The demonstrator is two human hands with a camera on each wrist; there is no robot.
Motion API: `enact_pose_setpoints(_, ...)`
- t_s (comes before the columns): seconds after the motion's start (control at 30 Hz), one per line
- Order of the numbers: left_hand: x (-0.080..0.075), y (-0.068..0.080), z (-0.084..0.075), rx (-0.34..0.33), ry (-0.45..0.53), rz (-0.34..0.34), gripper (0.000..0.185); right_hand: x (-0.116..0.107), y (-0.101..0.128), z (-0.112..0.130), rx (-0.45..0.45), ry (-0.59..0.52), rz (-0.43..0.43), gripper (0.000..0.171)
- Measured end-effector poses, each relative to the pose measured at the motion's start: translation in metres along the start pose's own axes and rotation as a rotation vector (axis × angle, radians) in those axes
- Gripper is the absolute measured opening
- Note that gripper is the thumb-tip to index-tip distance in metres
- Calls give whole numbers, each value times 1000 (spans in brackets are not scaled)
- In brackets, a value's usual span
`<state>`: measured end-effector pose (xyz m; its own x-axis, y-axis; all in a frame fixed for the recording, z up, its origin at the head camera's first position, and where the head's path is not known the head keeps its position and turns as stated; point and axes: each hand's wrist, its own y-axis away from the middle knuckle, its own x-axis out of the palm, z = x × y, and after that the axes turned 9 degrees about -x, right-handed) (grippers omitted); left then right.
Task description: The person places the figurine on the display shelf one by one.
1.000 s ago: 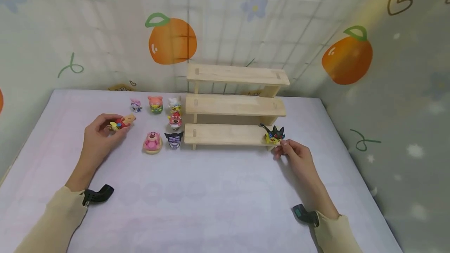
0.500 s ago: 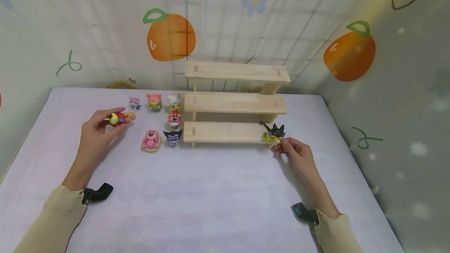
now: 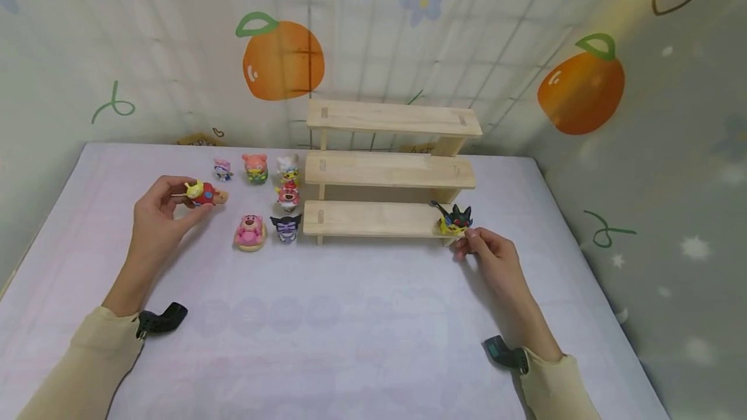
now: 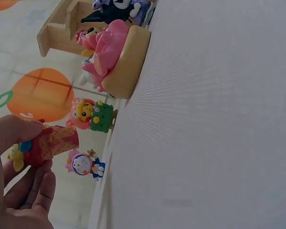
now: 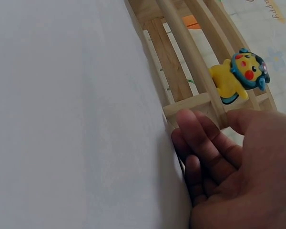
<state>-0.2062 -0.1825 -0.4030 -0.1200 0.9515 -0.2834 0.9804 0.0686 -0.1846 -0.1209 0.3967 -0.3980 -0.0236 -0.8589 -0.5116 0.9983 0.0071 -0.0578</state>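
My left hand (image 3: 185, 199) pinches a small red and yellow figure (image 3: 202, 193) between thumb and fingers, just above the table, left of the other toys. The left wrist view shows that figure (image 4: 50, 143) under my thumb. My right hand (image 3: 469, 242) rests on the table at the right end of the wooden stepped shelf (image 3: 373, 219), fingers loosely curled and holding nothing. A yellow figure in a black hood (image 3: 455, 220) stands on the lowest step, just beyond my fingertips. In the right wrist view this yellow figure (image 5: 236, 76) stands apart from my right hand (image 5: 214, 138).
Several figures stand left of the shelf: a pink bear on a ring (image 3: 251, 231), a black and purple one (image 3: 286, 227), a red and white one (image 3: 288, 196), and three in a back row (image 3: 255, 167). Patterned sheets wall the table's back and right sides.
My left hand has raised the red and yellow figure a little farther from me and turned it. My right hand has hardly moved beside the shelf's end.
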Motion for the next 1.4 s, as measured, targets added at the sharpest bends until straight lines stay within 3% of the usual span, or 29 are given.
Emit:
enact_pose_setpoints(0.33,17,-3,-20,76,-45,8,48,-2,0,0,-7,2,-3,49)
enact_pose_setpoints(0.73,60,-8,-66,154,-28,22,46,2,4,-2,28,-9,-5,47)
enact_pose_setpoints(1.1,97,-19,-93,199,27,57,46,2,1,-5,0,3,-26,46)
enact_pose_setpoints(1.4,123,-24,-109,311,15,85,46,1,1,-3,-2,14,-24,45)
